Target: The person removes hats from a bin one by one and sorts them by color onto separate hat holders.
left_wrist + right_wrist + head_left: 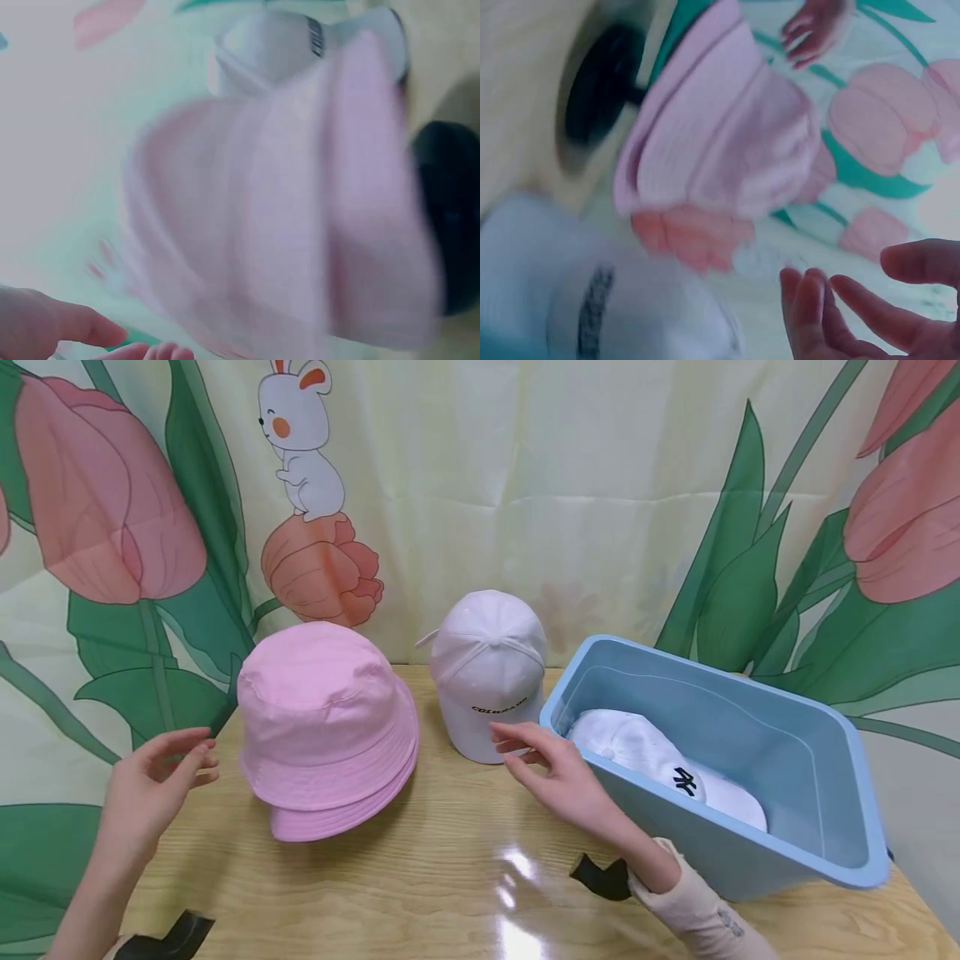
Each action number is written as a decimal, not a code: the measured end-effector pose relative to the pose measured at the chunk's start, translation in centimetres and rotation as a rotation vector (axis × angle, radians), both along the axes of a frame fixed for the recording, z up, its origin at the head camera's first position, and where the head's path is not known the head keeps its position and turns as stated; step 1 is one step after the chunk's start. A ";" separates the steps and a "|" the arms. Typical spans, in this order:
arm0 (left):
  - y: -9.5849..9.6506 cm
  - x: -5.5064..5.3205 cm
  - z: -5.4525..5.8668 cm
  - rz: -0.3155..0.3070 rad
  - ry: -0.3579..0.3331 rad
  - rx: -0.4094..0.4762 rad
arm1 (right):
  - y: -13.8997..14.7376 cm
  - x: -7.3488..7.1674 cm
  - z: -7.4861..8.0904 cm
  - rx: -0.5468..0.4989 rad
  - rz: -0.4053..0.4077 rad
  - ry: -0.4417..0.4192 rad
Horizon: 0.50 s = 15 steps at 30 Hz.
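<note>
Pink bucket hats (322, 710), with two brims showing one under the other, sit on a black stand (604, 86) seen in the right wrist view. To their left my left hand (153, 785) hovers with relaxed, slightly bent fingers and holds nothing. A white baseball cap (491, 652) with dark lettering stands upright right of the hats. My right hand (555, 772) is raised in front of this cap, overlapping its brim in the head view, fingers loosely extended and nothing in them. Inside the blue bin (787, 727) lies another white cap (637, 743) with a black logo.
The bin stands at the right of the wooden table (420, 893), close to my right forearm. Behind everything hangs a curtain (585, 527) printed with tulips and a rabbit. Black wrist mounts (603, 877) stick out from both forearms.
</note>
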State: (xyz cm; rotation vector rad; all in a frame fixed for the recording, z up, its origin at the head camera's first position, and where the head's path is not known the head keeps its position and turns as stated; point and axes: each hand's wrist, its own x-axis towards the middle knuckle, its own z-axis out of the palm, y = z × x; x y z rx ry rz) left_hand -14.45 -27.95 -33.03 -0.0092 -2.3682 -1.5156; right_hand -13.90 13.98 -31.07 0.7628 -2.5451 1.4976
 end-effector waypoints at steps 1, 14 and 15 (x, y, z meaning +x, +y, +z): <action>1.3 0.8 1.7 0.043 0.020 -0.096 | 0.9 0.5 0.2 0.030 -0.039 0.059; 15.2 2.9 6.7 -0.199 0.564 -0.275 | 16.3 6.9 0.1 0.305 -0.655 0.350; 16.4 2.5 6.6 -0.240 0.558 -0.266 | 17.5 7.0 0.0 0.337 -0.682 0.330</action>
